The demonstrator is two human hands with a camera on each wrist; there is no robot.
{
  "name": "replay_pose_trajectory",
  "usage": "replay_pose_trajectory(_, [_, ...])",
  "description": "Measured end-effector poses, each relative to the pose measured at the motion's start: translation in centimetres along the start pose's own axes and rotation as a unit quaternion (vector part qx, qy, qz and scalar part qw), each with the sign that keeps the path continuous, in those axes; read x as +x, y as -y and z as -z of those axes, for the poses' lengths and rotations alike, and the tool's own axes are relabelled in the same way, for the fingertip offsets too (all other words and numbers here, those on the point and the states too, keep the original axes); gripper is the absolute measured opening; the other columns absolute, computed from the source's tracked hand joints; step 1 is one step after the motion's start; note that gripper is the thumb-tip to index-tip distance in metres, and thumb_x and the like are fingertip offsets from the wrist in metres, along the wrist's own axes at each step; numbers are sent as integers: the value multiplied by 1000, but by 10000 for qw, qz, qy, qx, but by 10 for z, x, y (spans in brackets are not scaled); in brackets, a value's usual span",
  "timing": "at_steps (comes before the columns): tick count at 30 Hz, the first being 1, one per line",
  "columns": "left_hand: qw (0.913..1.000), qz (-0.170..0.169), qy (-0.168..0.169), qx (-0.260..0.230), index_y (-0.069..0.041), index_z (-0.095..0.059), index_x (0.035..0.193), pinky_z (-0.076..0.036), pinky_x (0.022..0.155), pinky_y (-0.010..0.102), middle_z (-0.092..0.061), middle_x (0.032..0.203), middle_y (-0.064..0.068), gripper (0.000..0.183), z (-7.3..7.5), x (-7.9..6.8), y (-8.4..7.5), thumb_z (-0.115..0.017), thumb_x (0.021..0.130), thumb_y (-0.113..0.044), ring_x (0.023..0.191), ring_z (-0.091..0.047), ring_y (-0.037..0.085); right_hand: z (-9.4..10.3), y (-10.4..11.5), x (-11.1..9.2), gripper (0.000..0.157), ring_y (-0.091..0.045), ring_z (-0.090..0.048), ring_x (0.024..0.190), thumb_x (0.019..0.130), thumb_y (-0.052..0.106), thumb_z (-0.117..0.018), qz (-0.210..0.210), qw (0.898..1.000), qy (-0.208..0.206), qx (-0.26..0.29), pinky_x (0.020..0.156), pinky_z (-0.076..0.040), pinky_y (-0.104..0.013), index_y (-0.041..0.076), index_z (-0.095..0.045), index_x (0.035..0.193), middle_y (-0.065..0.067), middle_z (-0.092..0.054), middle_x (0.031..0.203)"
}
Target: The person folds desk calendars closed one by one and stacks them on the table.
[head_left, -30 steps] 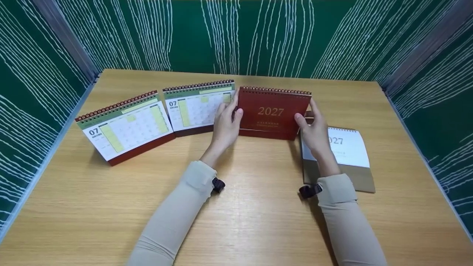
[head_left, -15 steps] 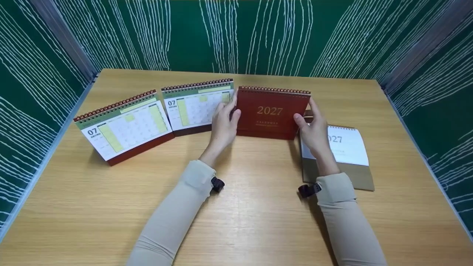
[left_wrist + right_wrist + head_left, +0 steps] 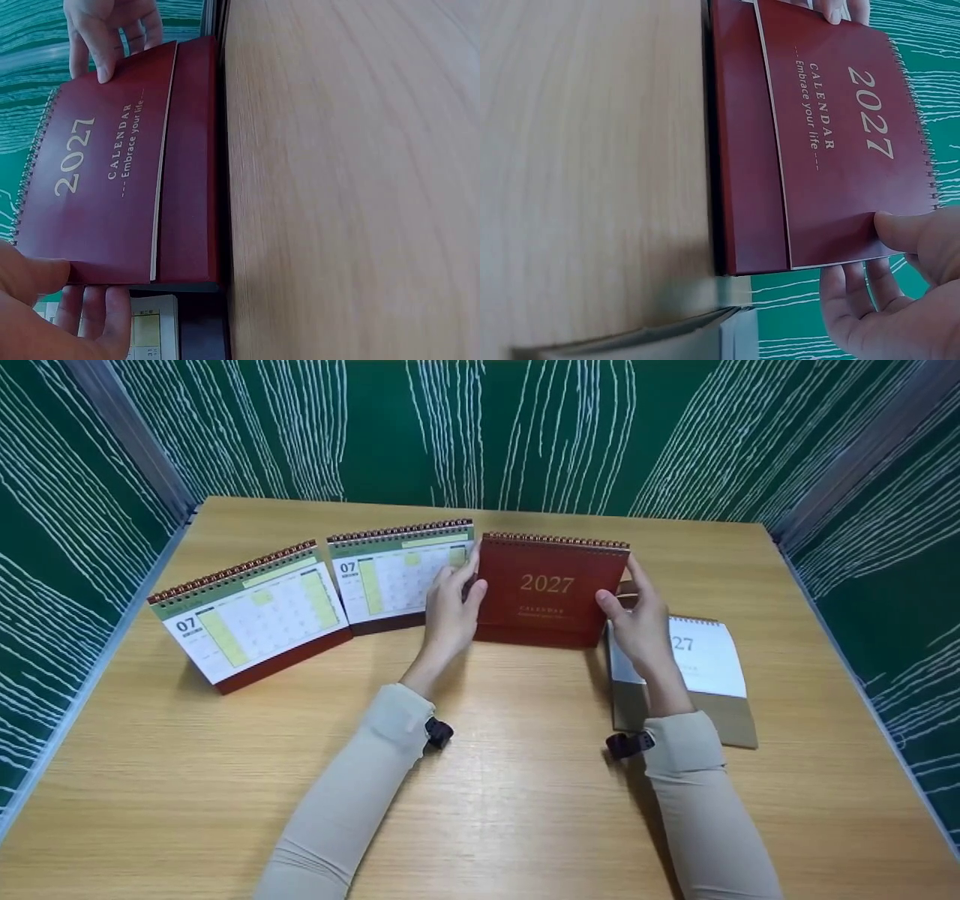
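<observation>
A dark red spiral-bound desk calendar [image 3: 547, 600] with "2027" in gold on its cover stands on the table, its cover facing me. My left hand [image 3: 452, 611] grips its left edge, thumb on the front cover and fingers behind. On the opposite edge, my right hand [image 3: 639, 622] holds it the same way, as the right wrist view shows with the thumb [image 3: 900, 231] pressed on the cover. Close behind my left hand stands a second desk calendar [image 3: 397, 577], turned to a "07" page and partly hidden by that hand.
Farther left, another "07" desk calendar [image 3: 259, 619] with a red base stands angled. A white calendar [image 3: 709, 660] on an olive-brown base stands at right, partly covered by my right forearm. Green walls [image 3: 390, 435] with white streaks border the wooden table [image 3: 510, 795].
Both hands keep their hold on the red calendar. Its lower edge has shifted slightly toward me; the other calendars stay in place.
</observation>
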State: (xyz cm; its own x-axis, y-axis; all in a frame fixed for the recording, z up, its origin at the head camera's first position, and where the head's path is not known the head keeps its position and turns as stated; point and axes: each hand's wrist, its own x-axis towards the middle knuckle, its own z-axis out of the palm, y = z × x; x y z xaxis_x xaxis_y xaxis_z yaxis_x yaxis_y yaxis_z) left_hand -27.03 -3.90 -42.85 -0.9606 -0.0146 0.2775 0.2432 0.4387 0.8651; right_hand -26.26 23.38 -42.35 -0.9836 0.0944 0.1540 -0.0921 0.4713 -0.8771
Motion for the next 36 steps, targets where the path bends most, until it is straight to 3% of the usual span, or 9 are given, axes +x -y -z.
replay_pose_trajectory(23, [9987, 67, 415, -288, -17, -43, 162, -47, 104, 34, -63, 127, 13, 57, 23, 0, -14, -60, 108, -12, 117, -57, 23, 16, 27, -10, 73, -27, -59, 109, 106, 16, -65, 102, 9996, 257, -65, 82, -57, -31, 31, -31, 169, -15, -63, 123])
replay_pose_trajectory(27, [9984, 18, 466, -312, -16, -44, 162, -49, 100, 34, -63, 125, 13, 57, 25, -2, -18, -61, 108, -13, 115, -57, 23, 22, 32, -12, 73, -25, -58, 109, 106, 17, -66, 5, 9995, 314, -97, 80, -56, -24, 32, -31, 169, -15, -62, 123])
replay_pose_trajectory(32, [9983, 6, 500, -298, -17, -45, 162, -54, 89, 32, -62, 121, 13, 57, 30, -4, -23, -61, 107, -13, 110, -60, 23, 25, 36, -13, 73, -23, -58, 109, 105, 17, -67, -106, 9991, 413, -25, 84, -59, -26, 32, -33, 168, -13, -60, 123])
replay_pose_trajectory(36, [9982, 35, 533, -273, -17, -45, 161, -52, 94, 31, -62, 121, 14, 57, 37, -5, -25, -62, 107, -12, 111, -62, 23, 24, 41, -16, 73, -25, -58, 109, 105, 16, -68, -115, 9987, 489, 32, 84, -59, -26, 33, -35, 167, -13, -60, 122])
